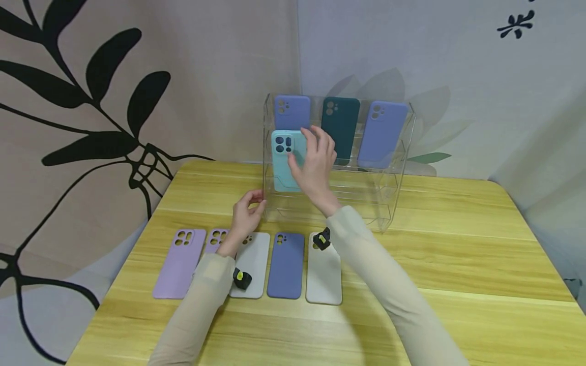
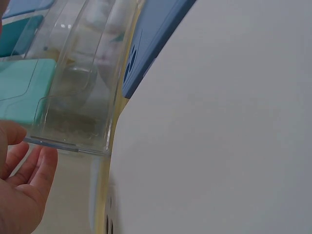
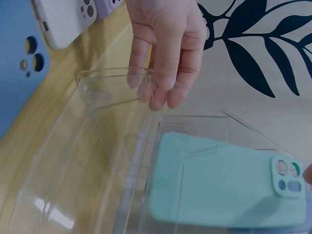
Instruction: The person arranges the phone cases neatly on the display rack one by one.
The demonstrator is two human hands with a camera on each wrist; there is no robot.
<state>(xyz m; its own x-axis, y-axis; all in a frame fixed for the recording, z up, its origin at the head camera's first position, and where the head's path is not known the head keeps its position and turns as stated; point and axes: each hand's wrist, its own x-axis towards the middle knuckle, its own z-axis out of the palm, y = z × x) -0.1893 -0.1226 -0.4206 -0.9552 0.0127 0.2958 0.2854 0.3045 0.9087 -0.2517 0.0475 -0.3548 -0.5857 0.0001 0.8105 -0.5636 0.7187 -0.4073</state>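
Note:
A mint-green phone case (image 1: pixel 285 168) leans in the lower front tier of a clear acrylic display stand (image 1: pixel 396 198). My right hand (image 1: pixel 318 162) is at its upper part, thumb beside the camera cutouts and curled fingers near the top edge. In the right wrist view just a fingertip (image 3: pixel 308 174) shows by the case's camera end. At the stand's left side, my left hand (image 1: pixel 247 213) holds the clear edge between thumb and fingers; the left wrist view shows the thumb (image 2: pixel 13 132) above that edge and the other fingers below.
Upper tier: a blue-violet case (image 1: pixel 293 113), a dark teal case (image 1: pixel 341 127) and a periwinkle case (image 1: pixel 383 134). On the wooden table (image 1: pixel 480 254) lie a purple case (image 1: pixel 180 267), a partly hidden lilac case (image 1: pixel 215 239), two white cases (image 1: pixel 324 279) and a blue case (image 1: pixel 286 267). Patterned curtains stand behind.

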